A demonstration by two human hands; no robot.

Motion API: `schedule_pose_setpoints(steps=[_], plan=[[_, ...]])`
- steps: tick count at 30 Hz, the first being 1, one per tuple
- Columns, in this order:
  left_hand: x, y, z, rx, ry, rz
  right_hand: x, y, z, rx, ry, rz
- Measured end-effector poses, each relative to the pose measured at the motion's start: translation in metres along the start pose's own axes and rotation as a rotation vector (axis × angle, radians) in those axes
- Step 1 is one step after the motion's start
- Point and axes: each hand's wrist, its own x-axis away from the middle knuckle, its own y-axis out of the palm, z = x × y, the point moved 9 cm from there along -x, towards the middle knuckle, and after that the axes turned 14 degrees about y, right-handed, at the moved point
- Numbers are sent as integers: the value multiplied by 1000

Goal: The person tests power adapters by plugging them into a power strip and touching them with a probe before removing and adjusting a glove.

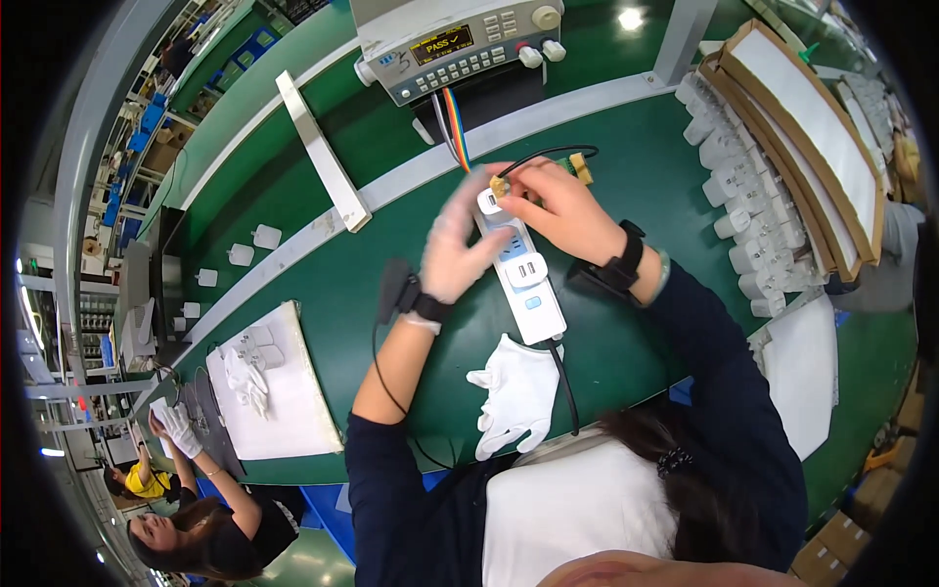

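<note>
A white power strip (533, 311) lies on the green table, with a two-port white charger (526, 269) plugged in near its middle. Another white charger (489, 203) sits at its far end. My bare right hand (562, 201) pinches a small yellow connector (500, 187) on a black cable at that far charger. Whether the connector is inserted cannot be seen. Beside the strip's left edge, my gloved left hand (455, 249) is blurred, its thumb spread from its fingers, holding nothing visible. A green circuit board with yellow connectors (581, 168) lies beyond my right hand.
A test instrument (460, 49) with a lit screen stands at the back, a rainbow ribbon cable (455, 127) running from it. Several white chargers (743, 201) line the right beside cardboard trays (812, 147). A white glove (518, 396) lies nearest me. Another person (215, 528) works at left.
</note>
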Motion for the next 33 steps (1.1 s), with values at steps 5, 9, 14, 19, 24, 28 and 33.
schedule_pose_setpoints(steps=[5,9,14,19,24,28,33], plan=[[0,28,-33,118,-20,-139,1,-6,-40,162,-394,160],[4,30,-23,272,-23,-65,25,-21,-59,-175,-298,67],[8,30,-37,385,-157,-58,56,8,-36,152,-215,-119],[4,29,-32,388,-152,-107,58,10,-33,358,-262,-60],[-39,-39,-13,83,127,185,62,13,-20,316,-236,-90],[-81,-100,-57,-590,192,4,56,7,-9,-14,-39,-194],[-83,-117,-132,-874,-232,-390,40,-11,34,-305,101,-205]])
